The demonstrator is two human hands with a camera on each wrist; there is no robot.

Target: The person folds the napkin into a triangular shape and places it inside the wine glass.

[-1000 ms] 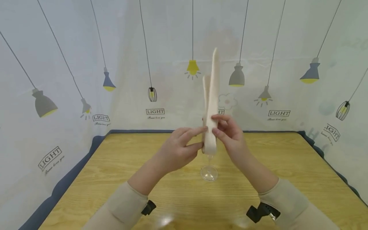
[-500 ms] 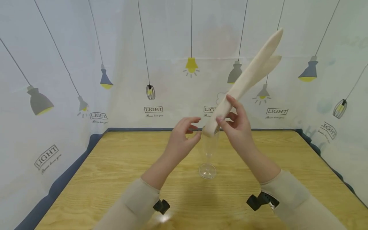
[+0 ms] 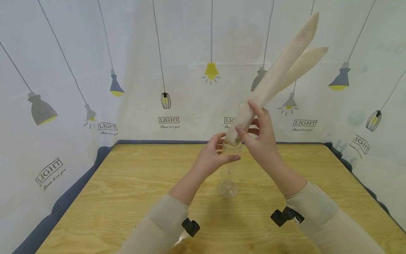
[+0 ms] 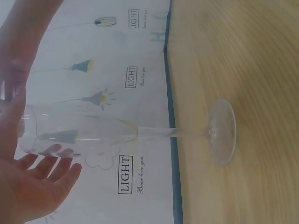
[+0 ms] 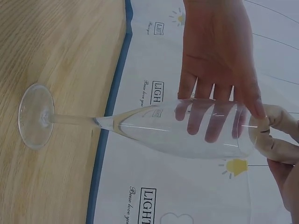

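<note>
A clear champagne flute (image 3: 228,188) stands upright on the table. My left hand (image 3: 212,157) is round its upper bowl, fingers behind the glass and thumb in front near the rim; in the right wrist view the fingers (image 5: 212,121) show through the bowl. With thumb and fingers, my right hand (image 3: 261,132) pinches a folded cream cloth napkin (image 3: 269,84). This napkin leans up to the right, its top parted into two pointed ends. Its folded lower end (image 5: 261,135) is right at the flute's mouth; whether it has passed inside the rim I cannot tell.
The wooden table (image 3: 127,176) has a blue-edged cloth backdrop (image 3: 190,106) printed with hanging lamps round its back and sides. Both wrists wear black camera mounts, one at the left sleeve (image 3: 191,227) and one at the right (image 3: 282,217).
Held by both hands a second ago, the napkin is now in my right hand alone, tilted right, its ends spread wider. My left hand has let go of it and moved round the flute's bowl.
</note>
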